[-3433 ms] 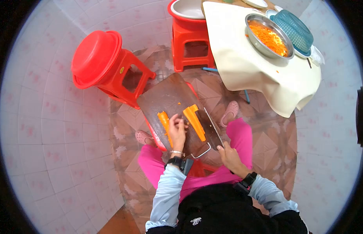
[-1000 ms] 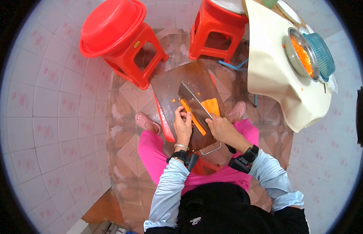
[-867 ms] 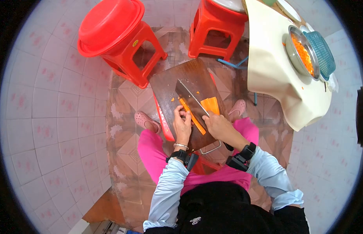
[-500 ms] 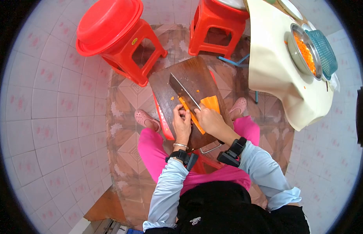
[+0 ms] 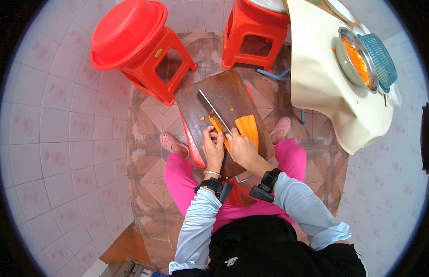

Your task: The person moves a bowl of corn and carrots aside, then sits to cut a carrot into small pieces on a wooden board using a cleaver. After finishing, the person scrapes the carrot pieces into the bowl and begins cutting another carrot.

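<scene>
My right hand (image 5: 241, 148) is wrapped round the handle of a cleaver (image 5: 213, 110), its blade pointing away from me with the bright spine edge uppermost. Just left of the blade lie narrow orange carrot strips (image 5: 215, 123). The curled fingers of my left hand (image 5: 213, 147) press on these strips; their tips are partly hidden. Flat carrot slices (image 5: 248, 129) rest to the right of the cleaver. Small orange bits (image 5: 202, 118) are scattered near the blade. All of it is on a dark wooden cutting board (image 5: 223, 87).
A red stool with an upturned red basin (image 5: 127, 32) stands at far left, another red stool (image 5: 256, 34) at the back. On the cloth-covered table (image 5: 311, 92) at right are a metal bowl (image 5: 348, 69) of chopped carrot and a teal basket (image 5: 380, 60). My knees flank the board.
The cleaver and my right hand have shifted left, nearer my left hand, and the blade stands more upright over the strips. More of the flat slices shows. My left hand has barely moved.
</scene>
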Motion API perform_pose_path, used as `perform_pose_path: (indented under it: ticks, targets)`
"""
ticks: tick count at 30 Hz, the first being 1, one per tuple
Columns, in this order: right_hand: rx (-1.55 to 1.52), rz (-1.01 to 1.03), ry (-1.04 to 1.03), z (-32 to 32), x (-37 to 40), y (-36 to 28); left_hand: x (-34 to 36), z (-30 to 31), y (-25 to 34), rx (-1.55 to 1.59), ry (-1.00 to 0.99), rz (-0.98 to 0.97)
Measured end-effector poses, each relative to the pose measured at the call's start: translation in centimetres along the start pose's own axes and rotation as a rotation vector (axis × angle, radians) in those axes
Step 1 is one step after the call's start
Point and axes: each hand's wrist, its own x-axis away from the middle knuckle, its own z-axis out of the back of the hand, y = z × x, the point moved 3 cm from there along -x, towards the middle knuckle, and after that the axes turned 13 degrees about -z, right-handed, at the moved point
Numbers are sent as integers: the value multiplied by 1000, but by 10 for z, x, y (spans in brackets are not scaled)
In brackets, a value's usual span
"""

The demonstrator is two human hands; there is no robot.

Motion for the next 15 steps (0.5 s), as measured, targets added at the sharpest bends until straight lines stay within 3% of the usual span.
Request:
perform_pose_path:
  ticks: [5,9,15]
  targets:
    - [-28,-19,-68,0,-18,-6,-2,1,3,-46,12,-97]
    - [-14,-19,-70,-9,-28,-21,-3,2,-2,-17,0,-13]
    - [-63,-28,-52,-9,-32,-22,-2,3,0,-44,7,-151]
